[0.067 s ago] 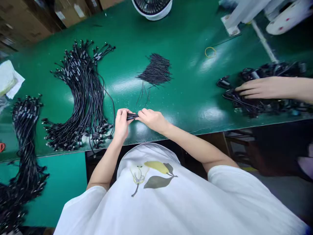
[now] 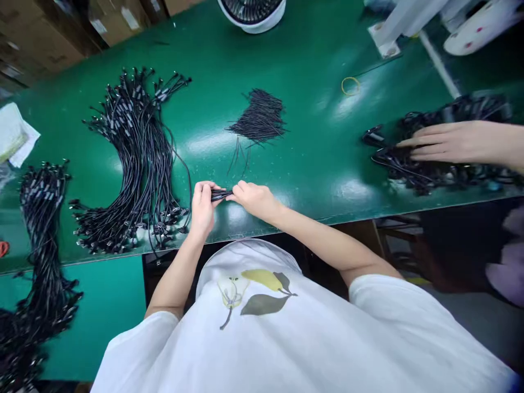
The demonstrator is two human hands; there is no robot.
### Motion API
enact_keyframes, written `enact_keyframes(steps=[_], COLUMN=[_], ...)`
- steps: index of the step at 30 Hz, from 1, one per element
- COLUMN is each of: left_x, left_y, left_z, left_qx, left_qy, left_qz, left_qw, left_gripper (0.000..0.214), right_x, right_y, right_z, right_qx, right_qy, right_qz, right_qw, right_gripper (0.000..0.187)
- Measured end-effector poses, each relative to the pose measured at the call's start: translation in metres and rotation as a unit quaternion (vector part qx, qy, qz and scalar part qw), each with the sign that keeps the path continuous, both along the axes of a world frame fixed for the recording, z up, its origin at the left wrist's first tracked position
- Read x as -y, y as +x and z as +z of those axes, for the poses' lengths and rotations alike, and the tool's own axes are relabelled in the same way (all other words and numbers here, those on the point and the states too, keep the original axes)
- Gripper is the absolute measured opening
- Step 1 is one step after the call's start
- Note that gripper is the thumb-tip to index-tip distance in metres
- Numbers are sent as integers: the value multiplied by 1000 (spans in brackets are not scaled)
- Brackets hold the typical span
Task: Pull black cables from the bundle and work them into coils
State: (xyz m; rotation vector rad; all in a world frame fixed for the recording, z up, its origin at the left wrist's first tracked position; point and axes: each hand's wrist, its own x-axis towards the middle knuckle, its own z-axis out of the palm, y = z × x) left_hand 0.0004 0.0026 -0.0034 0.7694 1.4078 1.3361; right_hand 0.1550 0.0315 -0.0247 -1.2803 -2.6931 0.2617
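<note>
My left hand (image 2: 202,206) and my right hand (image 2: 254,197) meet near the front edge of the green table (image 2: 311,142). Both are closed on a small folded black cable (image 2: 221,194) held between them. To the left lies a big curved bundle of black cables (image 2: 135,164) with metal plugs at both ends. Beyond my hands sits a small pile of thin black ties (image 2: 260,117), with a few loose ones in front of it.
Another person's hand (image 2: 440,142) rests flat on a heap of black cables (image 2: 442,147) at the right. A further cable bundle (image 2: 41,234) lies far left. A white fan (image 2: 251,11) stands at the back, a yellow rubber band (image 2: 351,85) near it.
The other person's hand has shifted slightly up and right on the heap. My own hands have barely moved.
</note>
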Motion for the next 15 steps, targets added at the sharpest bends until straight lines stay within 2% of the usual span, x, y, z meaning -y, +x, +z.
enact_keyframes(steps=[4, 7, 10, 13, 15], left_x=[-3, -4, -5, -7, -7], left_y=[0, 1, 2, 8, 11], left_z=[-11, -22, -33, -42, -43], left_qx=[8, 12, -10, -30, -43], left_qy=[-28, -71, -108, -131, -128], left_qz=[-29, -85, -131, -182, -214], left_qw=[999, 994, 985, 974, 967], left_gripper=[33, 50, 64, 72, 73], right_x=[0, 6, 14, 20, 19], right_y=[3, 11, 18, 24, 34], right_z=[-8, -14, -21, -30, -35], right_qx=[21, 32, 42, 47, 42], right_qy=[-30, -18, -16, -23, -16], right_qz=[-4, -22, -10, 14, 2], right_qw=[999, 999, 999, 999, 999], right_gripper=[65, 57, 52, 52, 52])
